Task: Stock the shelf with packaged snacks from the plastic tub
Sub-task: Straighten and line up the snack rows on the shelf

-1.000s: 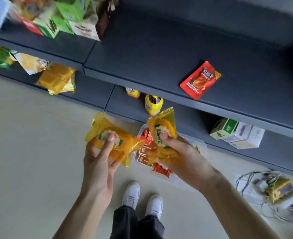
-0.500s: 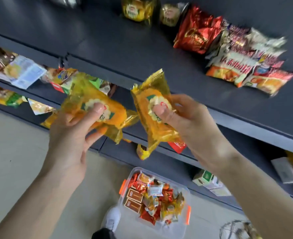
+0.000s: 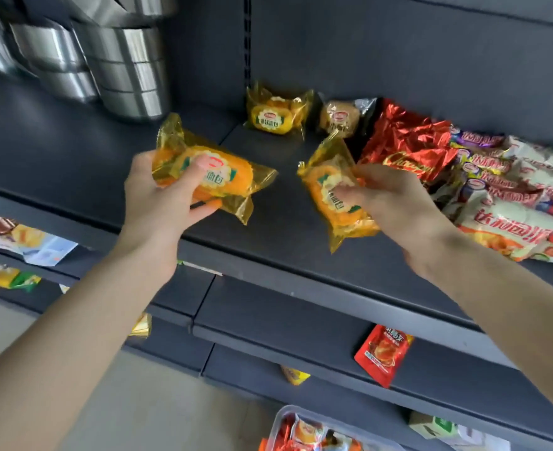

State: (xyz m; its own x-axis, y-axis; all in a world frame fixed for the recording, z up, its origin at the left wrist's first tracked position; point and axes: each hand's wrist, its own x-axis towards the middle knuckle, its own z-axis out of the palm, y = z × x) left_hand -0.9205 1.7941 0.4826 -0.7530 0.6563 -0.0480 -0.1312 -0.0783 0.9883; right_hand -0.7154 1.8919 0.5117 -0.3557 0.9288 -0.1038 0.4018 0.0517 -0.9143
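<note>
My left hand (image 3: 161, 203) grips a yellow-wrapped bread packet (image 3: 232, 183), thumb on its label, held over the dark upper shelf (image 3: 275, 236). My right hand (image 3: 389, 196) grips a second yellow bread packet (image 3: 323, 193), tilted, low over the same shelf near a red foil bag. The plastic tub (image 3: 284, 418) with several snack packets stands on the floor at the bottom edge, partly cut off.
On the upper shelf lie a yellow bread packet (image 3: 273, 117), a brown bun packet (image 3: 340, 118), a red foil bag (image 3: 405, 148) and several white snack bags (image 3: 512, 203). Steel pots (image 3: 119, 66) stand at the back left. A red sachet (image 3: 382, 353) lies on a lower shelf.
Both hands have risen from above the tub to the upper shelf, each carrying its yellow packet. The view has tilted up, and the right packet now hangs low over the shelf.
</note>
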